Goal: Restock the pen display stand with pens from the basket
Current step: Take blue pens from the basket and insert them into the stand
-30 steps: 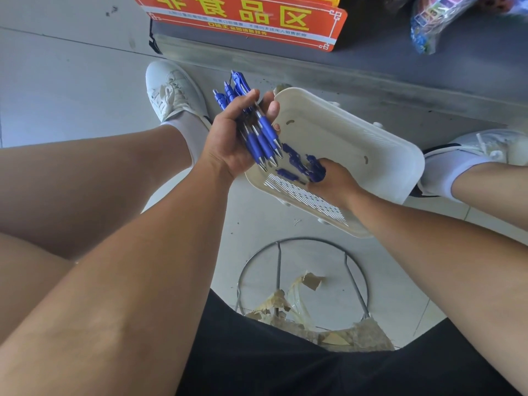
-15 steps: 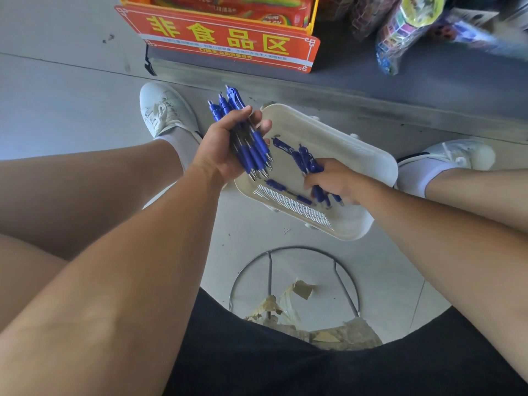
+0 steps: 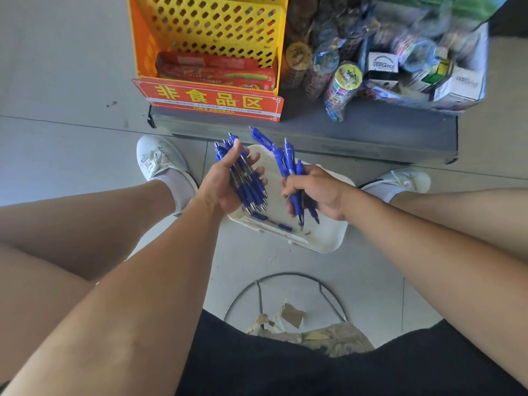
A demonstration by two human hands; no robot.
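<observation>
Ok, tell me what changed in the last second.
The right hand, down in the basket before, gripped a few pens and lifted them out. The left hand still holds its bundle; two loose pens remain in the basket.

Both hands (image 3: 221, 185) (image 3: 320, 192) grip blue pens (image 3: 248, 187) above the basket (image 3: 328, 238).

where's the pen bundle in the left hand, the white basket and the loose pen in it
pen bundle (image 3: 251, 192): head view, on the blue grips
white basket (image 3: 328, 238): head view, on its bare near corner
loose pen (image 3: 259, 216): head view, on its blue grip
</observation>
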